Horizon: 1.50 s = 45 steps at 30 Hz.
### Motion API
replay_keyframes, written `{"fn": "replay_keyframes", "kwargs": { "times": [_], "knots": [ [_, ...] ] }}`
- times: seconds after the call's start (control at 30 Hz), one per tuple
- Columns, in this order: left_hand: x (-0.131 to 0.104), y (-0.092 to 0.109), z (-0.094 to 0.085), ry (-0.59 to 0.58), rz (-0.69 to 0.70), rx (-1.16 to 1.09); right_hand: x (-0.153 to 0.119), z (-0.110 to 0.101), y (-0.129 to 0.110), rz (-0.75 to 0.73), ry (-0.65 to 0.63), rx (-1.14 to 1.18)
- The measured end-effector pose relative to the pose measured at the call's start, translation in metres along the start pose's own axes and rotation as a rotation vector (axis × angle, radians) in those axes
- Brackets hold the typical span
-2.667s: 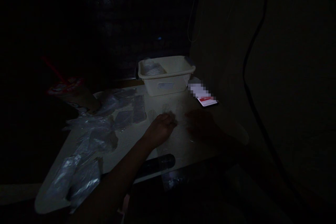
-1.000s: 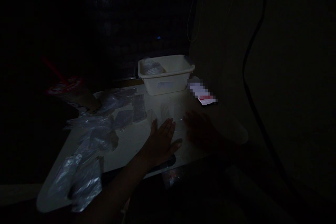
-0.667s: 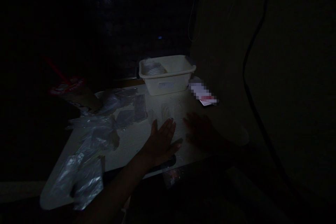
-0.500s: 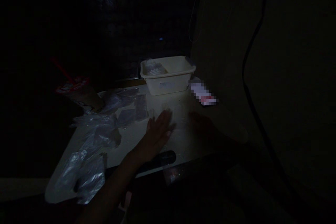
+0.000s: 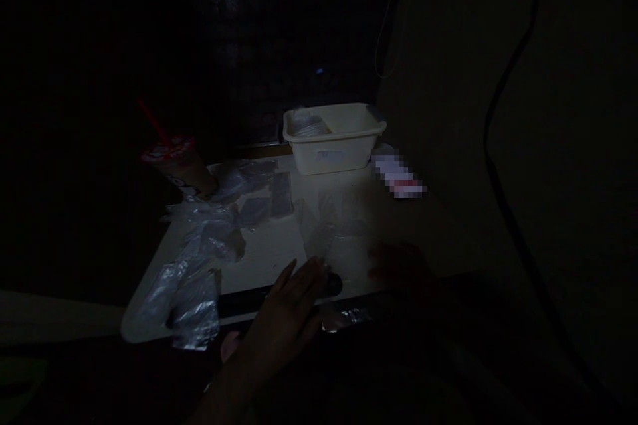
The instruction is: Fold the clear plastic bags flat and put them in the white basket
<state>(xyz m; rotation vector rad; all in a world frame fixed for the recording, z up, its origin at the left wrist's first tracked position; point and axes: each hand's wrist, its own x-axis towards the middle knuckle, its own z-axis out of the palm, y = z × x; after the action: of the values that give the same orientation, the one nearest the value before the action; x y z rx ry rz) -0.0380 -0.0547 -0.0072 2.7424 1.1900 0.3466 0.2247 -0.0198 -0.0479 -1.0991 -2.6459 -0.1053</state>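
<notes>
Clear film (image 5: 321,238), probably light, limp and slippery, is best gripped by an edge; the left hand (image 5: 286,312) is seen loosely spread beside it, the right hand's (image 5: 401,265) shape (so dim!) cannot be told.

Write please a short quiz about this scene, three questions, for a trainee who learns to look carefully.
1. True or false: the straw in the cup is red.
2. Choose one. Seen from the camera, where does the phone lie from the tub?
a) inside it
b) to its right
c) to its left
3. Fill in the blank: compared with the right hand, the ____ is nearer to the cup.

Key: 1. true; 2. b; 3. left hand
</notes>
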Motion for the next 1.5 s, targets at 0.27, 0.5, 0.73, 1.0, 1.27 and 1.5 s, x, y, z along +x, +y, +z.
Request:
{"fn": "replay_keyframes", "kwargs": {
  "times": [0.27,0.5,0.73,1.0,1.27,1.5],
  "knots": [
    [0.015,-0.017,0.006,0.235,-0.093,-0.134,0.015,-0.031,-0.007,0.065,0.137,0.218],
    [0.022,-0.019,0.007,0.363,-0.098,-0.294,0.019,-0.026,-0.011,0.192,0.020,0.067],
    [0.021,-0.020,0.004,0.356,-0.126,-0.432,0.033,-0.018,-0.001,0.235,-0.030,0.189],
    [0.030,-0.027,0.002,0.378,-0.216,-0.613,0.038,-0.034,-0.009,0.373,-0.005,0.460],
    [0.041,-0.031,0.001,0.314,-0.510,-0.777,0.049,-0.037,-0.006,0.654,0.004,0.631],
    [0.050,-0.029,-0.004,0.248,-0.533,-0.643,0.059,-0.034,-0.002,0.736,-0.032,0.618]
  ]
}}
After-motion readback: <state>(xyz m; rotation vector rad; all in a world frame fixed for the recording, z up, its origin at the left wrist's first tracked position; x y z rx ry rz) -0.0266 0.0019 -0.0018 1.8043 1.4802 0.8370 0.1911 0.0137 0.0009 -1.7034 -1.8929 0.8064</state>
